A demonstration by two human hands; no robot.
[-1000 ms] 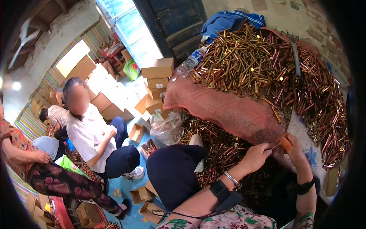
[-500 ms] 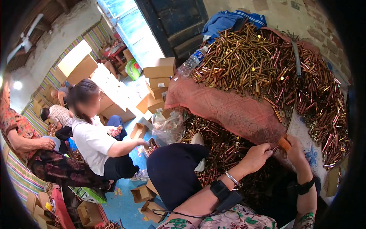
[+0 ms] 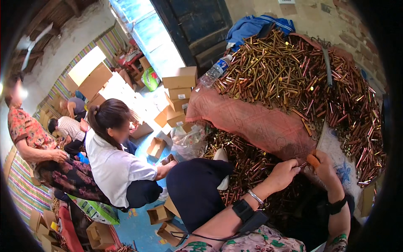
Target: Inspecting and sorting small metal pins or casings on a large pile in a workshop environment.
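Your left hand (image 3: 282, 175) and your right hand (image 3: 325, 169) meet closely at the right of the frame. The fingers of both are bent inward, an orange cover (image 3: 312, 161) on one right finger; whether they pinch a small piece, I cannot tell. Below and left of them, many metal bolts (image 3: 243, 168) lie in a dark heap. Just above your hands hangs a red cloth (image 3: 243, 119), and a bigger pile of bolts (image 3: 277, 63) fills the upper right. At this pile's left edge lies a clear bottle (image 3: 216, 72); behind it is blue clothing (image 3: 256, 30). Toward the left, cardboard boxes (image 3: 179, 78) are stacked, and a person in a white shirt (image 3: 111, 161) sits low.
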